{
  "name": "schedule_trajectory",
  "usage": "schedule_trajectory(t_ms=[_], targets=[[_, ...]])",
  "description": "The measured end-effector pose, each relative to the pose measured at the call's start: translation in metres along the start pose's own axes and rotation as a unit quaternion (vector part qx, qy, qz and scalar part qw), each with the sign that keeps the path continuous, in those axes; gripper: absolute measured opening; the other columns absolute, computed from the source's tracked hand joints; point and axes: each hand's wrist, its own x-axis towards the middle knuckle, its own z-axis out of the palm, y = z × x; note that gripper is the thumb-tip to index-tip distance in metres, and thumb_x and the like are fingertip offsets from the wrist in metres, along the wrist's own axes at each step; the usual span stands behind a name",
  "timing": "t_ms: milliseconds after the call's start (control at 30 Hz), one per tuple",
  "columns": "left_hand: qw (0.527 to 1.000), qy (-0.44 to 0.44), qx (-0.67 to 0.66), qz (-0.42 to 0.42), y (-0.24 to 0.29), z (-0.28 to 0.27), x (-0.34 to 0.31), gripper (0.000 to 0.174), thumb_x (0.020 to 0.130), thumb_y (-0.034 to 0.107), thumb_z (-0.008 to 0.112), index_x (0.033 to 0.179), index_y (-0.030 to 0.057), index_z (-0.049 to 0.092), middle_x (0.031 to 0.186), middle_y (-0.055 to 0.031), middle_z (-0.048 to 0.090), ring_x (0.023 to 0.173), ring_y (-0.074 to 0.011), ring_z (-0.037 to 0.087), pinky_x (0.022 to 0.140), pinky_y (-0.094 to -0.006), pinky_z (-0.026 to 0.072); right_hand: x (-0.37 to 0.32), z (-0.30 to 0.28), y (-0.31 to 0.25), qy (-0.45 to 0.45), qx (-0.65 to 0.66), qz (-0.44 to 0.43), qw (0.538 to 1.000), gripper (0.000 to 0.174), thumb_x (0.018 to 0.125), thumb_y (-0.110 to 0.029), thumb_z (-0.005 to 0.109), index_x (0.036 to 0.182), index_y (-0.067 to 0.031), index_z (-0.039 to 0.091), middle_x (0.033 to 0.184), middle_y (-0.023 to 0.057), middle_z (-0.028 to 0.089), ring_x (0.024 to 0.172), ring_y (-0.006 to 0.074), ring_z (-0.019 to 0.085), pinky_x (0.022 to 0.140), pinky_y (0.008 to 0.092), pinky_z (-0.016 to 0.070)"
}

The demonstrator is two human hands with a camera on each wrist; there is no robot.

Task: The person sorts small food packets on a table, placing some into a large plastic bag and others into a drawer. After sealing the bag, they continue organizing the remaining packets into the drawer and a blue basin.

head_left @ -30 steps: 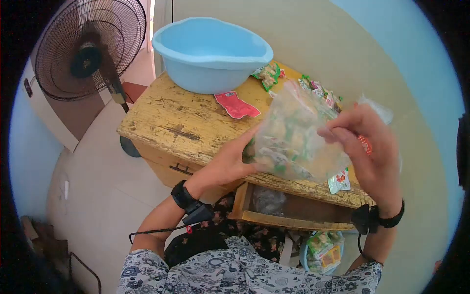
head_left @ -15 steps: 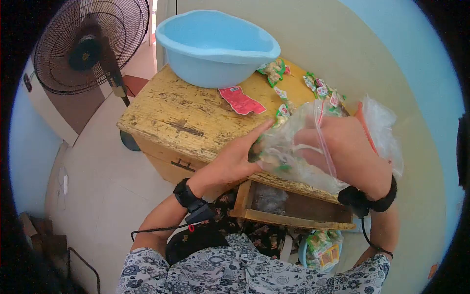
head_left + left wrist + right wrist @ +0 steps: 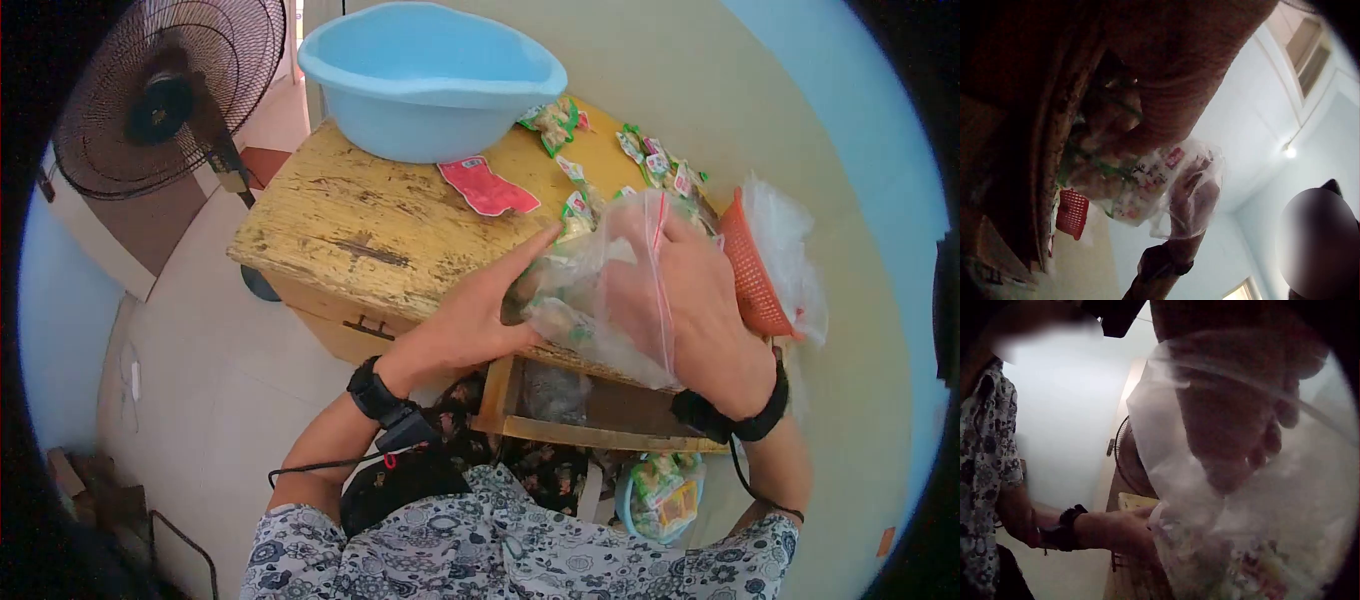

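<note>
A clear zip bag (image 3: 575, 318) with several small green-and-white snack packets in its lower part lies tilted at the dresser's front edge. My left hand (image 3: 460, 315) grips the bag's closed end, thumb and fingers spread around it. Through the bag's mouth, my right hand (image 3: 705, 315) reaches in with fingers fairly straight; its fingers (image 3: 1272, 440) show through the plastic, with no packet visible between them. In the left wrist view, printed packets (image 3: 1141, 187) show through the plastic beside the right hand.
On the worn yellow dresser (image 3: 330, 220) stand a blue basin (image 3: 430, 120), a red pouch (image 3: 488, 187) and loose packets (image 3: 665, 170). An orange basket (image 3: 752, 270) with plastic bags is at right. Below are an open drawer (image 3: 600, 435) and a tub of packets (image 3: 665, 495). A fan (image 3: 165, 105) stands left.
My right hand has gone from above the bag's side into its mouth and moved slightly deeper. The bag's mouth has spread around it. My left hand keeps its grip.
</note>
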Motion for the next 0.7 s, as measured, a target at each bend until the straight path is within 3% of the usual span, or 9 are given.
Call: schedule_trajectory(t_ms=[100,267,333,400,500,700], targets=[[1.000,-0.006,0.006,0.017,-0.004,0.001,0.000,0.100,0.082,0.034,0.081,0.162,0.0055,0.028,0.164,-0.0158,0.038,0.151,-0.0294,0.037,0.124,-0.0426,0.0281,-0.007,0.009,0.001,-0.123,-0.009,0.104,0.987,0.015,0.074,-0.017,0.072,0.075,-0.0084,0.059,0.100,0.0106,0.060,0.099,0.0298,0.059,0.070,0.0424,0.0509],[0.999,-0.005,0.020,0.025,-0.002,0.002,-0.002,0.094,0.082,0.032,0.082,0.159,0.0054,0.035,0.161,-0.0168,0.043,0.148,-0.0309,0.041,0.121,-0.0426,0.0317,-0.004,0.016,-0.013,-0.108,0.087,0.197,0.971,0.012,0.076,-0.017,0.072,0.074,-0.0086,0.063,0.106,0.0100,0.063,0.105,0.0316,0.060,0.077,0.0438,0.0515],[0.999,-0.001,0.043,0.029,-0.004,0.002,-0.003,0.091,0.081,0.029,0.081,0.158,0.0066,0.038,0.154,-0.0183,0.048,0.140,-0.0326,0.047,0.116,-0.0421,0.0369,-0.006,0.014,-0.012,-0.078,0.071,0.148,0.983,0.011,0.075,-0.017,0.072,0.073,-0.0085,0.065,0.111,0.0098,0.064,0.109,0.0329,0.059,0.082,0.0457,0.0510],[0.996,0.007,0.070,0.054,-0.007,0.005,-0.003,0.087,0.080,0.023,0.079,0.157,0.0091,0.040,0.143,-0.0207,0.056,0.128,-0.0354,0.056,0.108,-0.0415,0.0450,-0.010,-0.002,0.000,-0.026,0.000,0.016,1.000,0.010,0.074,-0.015,0.072,0.071,-0.0081,0.067,0.120,0.0097,0.065,0.114,0.0348,0.058,0.090,0.0488,0.0498],[0.996,0.016,0.071,0.042,-0.009,0.007,-0.002,0.078,0.082,0.025,0.079,0.151,0.0075,0.048,0.136,-0.0204,0.060,0.122,-0.0361,0.059,0.104,-0.0422,0.0468,-0.013,-0.016,0.012,-0.030,0.014,-0.035,0.999,0.012,0.072,-0.015,0.073,0.066,-0.0064,0.068,0.133,0.0109,0.063,0.126,0.0375,0.054,0.100,0.0518,0.0466],[0.996,0.023,0.070,0.046,-0.005,0.008,0.001,0.059,0.084,0.026,0.079,0.135,0.0024,0.061,0.126,-0.0182,0.066,0.115,-0.0334,0.063,0.100,-0.0417,0.0496,-0.038,0.025,0.017,-0.085,0.021,0.057,0.995,0.014,0.071,-0.013,0.072,0.063,-0.0041,0.066,0.137,0.0137,0.061,0.134,0.0372,0.051,0.109,0.0519,0.0430]])
